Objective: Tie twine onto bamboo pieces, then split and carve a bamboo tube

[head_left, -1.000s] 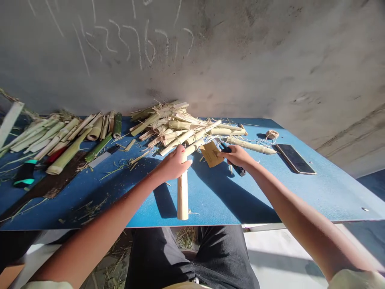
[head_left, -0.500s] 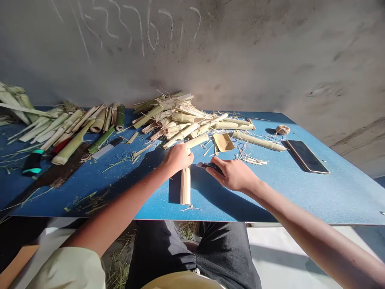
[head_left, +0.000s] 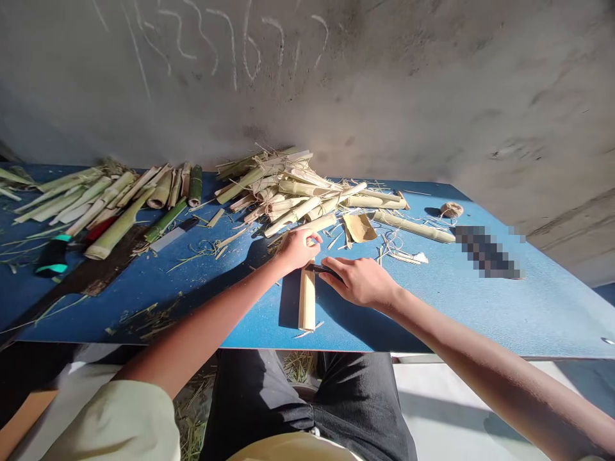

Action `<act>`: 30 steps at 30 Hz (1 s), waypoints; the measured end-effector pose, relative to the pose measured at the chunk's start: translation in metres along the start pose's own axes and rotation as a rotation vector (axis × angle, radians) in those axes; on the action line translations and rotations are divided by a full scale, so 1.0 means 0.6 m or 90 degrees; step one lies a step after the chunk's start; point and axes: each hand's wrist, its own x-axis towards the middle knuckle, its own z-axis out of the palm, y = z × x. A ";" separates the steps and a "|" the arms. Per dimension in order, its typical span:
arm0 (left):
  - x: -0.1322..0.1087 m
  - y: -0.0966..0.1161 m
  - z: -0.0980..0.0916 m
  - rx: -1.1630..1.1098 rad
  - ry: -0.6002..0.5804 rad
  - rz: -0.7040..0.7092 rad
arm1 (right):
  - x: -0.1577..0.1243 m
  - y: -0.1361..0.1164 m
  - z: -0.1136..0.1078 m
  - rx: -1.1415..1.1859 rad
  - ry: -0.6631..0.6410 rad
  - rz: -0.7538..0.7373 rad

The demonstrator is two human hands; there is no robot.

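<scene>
My left hand point(head_left: 296, 248) is closed round the upper end of a pale split bamboo piece point(head_left: 307, 304), which points toward the table's front edge. In my right hand point(head_left: 362, 280) is a small dark-handled knife point(head_left: 331, 274), its blade end lying across the bamboo just below my left fingers. The blade itself is mostly hidden. Thin shavings point(head_left: 310, 330) lie by the bamboo's near end. Just beyond my hands, a folded piece of sandpaper-like tan sheet point(head_left: 359, 227) rests beside a heap of split bamboo point(head_left: 283, 186).
On the blue table point(head_left: 542, 307), more bamboo pieces point(head_left: 103, 195), a wide dark cleaver point(head_left: 108, 272), a knife blade point(head_left: 173, 235) and a black-and-teal handle point(head_left: 52, 255) lie at left. A twine ball point(head_left: 451, 209) and a pixelated dark object point(head_left: 487, 253) are at right. The wall point(head_left: 408, 96) stands behind.
My right hand has moved slightly left, bringing the knife from beside the bamboo onto it. The bamboo and my left hand have shifted a little to the right in view, and the bamboo looks turned.
</scene>
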 end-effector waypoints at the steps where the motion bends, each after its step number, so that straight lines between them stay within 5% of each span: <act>1: 0.002 -0.001 0.006 -0.016 0.000 -0.007 | -0.001 -0.001 0.003 0.001 -0.001 0.003; 22: 0.009 -0.047 0.033 -0.173 0.032 0.043 | 0.008 0.019 0.017 0.108 -0.027 -0.117; 30: 0.026 -0.045 0.029 -0.138 0.107 -0.016 | 0.015 -0.006 0.012 0.032 0.026 -0.025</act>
